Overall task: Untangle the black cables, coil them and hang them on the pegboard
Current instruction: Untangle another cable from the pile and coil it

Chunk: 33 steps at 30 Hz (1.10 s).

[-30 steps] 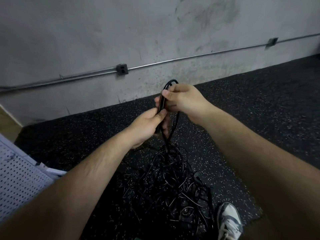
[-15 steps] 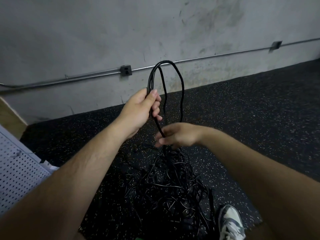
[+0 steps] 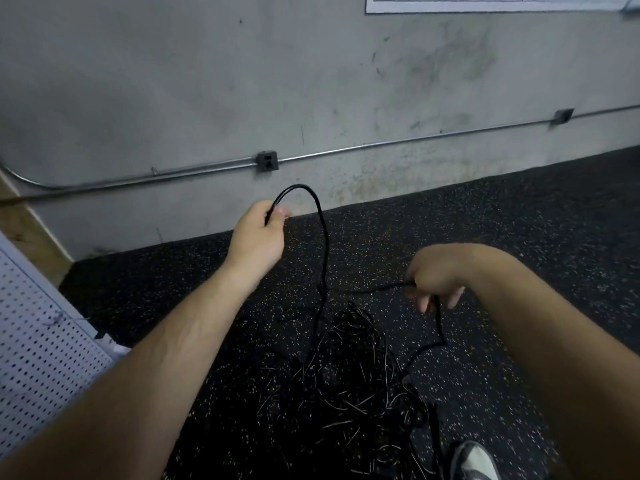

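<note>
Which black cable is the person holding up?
On the dark speckled floor lies a tangled pile of black cables. One thin black cable climbs from it to the left hand. Only it arches high over that grip.

Your left forearm (image 3: pixel 156 358), right forearm (image 3: pixel 554 341) bare. Your shoe (image 3: pixel 476 460), right of cable pile (image 3: pixel 353 393): grey-and-white sneaker.

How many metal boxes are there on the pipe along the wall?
2: one box at mid-wall, above the cable loop; the other box far right on the pipe. None appears hidden.
</note>
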Tool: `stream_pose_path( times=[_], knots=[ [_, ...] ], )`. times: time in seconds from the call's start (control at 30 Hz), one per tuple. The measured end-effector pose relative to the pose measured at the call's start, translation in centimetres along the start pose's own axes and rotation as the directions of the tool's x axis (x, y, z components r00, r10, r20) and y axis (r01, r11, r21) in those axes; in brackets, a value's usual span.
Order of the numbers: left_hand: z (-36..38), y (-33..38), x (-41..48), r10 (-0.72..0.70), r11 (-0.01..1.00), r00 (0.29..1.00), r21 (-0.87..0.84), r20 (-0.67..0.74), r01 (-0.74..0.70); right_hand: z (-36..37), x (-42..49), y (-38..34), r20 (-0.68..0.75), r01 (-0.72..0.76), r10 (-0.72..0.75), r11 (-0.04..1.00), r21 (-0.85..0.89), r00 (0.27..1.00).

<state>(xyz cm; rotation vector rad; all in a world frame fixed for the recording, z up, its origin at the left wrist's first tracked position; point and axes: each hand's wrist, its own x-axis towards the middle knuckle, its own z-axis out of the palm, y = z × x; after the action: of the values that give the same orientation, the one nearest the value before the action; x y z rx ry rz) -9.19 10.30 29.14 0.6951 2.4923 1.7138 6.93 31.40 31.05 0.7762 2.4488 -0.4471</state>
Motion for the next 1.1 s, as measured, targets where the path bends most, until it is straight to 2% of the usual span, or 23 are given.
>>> stream_pose_path(
  times=[0.03,0.07,0.13,0.2,0.23,0.27,0.33,0.4,0.47,0.57,0.63,0.7,0.9,1.03,1.1],
  knots=[
    [0.0,0.0,-0.1,-0.002,1.0,1.0,-0.018,-0.002,0.002,0.2,0.0,0.0,0.048,0.004,0.0,0.997,-0.072,0.999],
    [0.0,0.1,-0.4,0.001,0.999,1.0,-0.044,0.007,0.0,0.3,0.1,-0.2,0.035,0.028,-0.024,0.994,-0.109,0.999],
    [0.0,0.4,-0.8,0.01,0.994,0.999,-0.109,0.052,-0.004,0.3,0.4,-1.2,-0.162,0.14,-0.14,0.99,-0.013,0.977],
    [0.0,0.8,-1.2,0.024,0.974,0.994,-0.225,0.11,0.001,0.5,0.6,-2.4,-0.422,0.345,-0.24,0.919,0.192,0.874],
    [0.0,1.0,-1.3,0.033,0.954,0.991,-0.299,0.127,0.007,0.6,0.7,-3.0,-0.5,0.441,-0.268,0.858,0.265,0.823],
    [-0.2,1.4,-1.5,0.04,0.927,0.99,-0.375,0.134,0.013,0.8,0.9,-3.6,-0.528,0.502,-0.284,0.799,0.331,0.8],
    [-0.8,2.0,-1.8,0.048,0.858,0.988,-0.512,0.146,0.034,1.6,1.5,-4.7,-0.485,0.532,-0.308,0.726,0.436,0.818],
    [-1.3,2.4,-2.1,0.068,0.793,0.983,-0.608,0.171,0.05,2.8,2.7,-5.1,-0.416,0.503,-0.319,0.721,0.476,0.852],
    [-1.8,2.6,-2.3,0.096,0.755,0.977,-0.653,0.19,0.052,3.8,3.7,-5.2,-0.408,0.488,-0.302,0.713,0.503,0.862],
    [-2.4,2.5,-2.4,0.106,0.746,0.973,-0.663,0.207,0.06,4.1,4.2,-5.9,-0.503,0.537,-0.257,0.633,0.557,0.825],
    [-2.5,2.1,-2.2,0.083,0.77,0.976,-0.634,0.2,0.064,3.5,3.7,-7.0,-0.611,0.6,-0.214,0.587,0.543,0.762],
    [-2.3,1.5,-2.1,0.06,0.806,0.982,-0.589,0.178,0.058,2.9,2.9,-8.2,-0.682,0.642,-0.202,0.592,0.487,0.703],
    [-0.8,0.5,-1.7,0.043,0.85,0.996,-0.527,0.08,0.006,3.5,1.5,-11.0,-0.69,0.687,-0.289,0.602,0.409,0.664],
    [-0.5,0.3,-2.2,0.149,0.908,0.987,-0.405,0.061,-0.112,4.1,0.5,-11.6,-0.649,0.724,-0.401,0.591,0.356,0.647],
    [-0.9,0.4,-2.4,0.205,0.921,0.976,-0.352,0.075,-0.167,4.4,0.0,-11.6,-0.655,0.757,-0.454,0.585,0.292,0.604]
  ],
)
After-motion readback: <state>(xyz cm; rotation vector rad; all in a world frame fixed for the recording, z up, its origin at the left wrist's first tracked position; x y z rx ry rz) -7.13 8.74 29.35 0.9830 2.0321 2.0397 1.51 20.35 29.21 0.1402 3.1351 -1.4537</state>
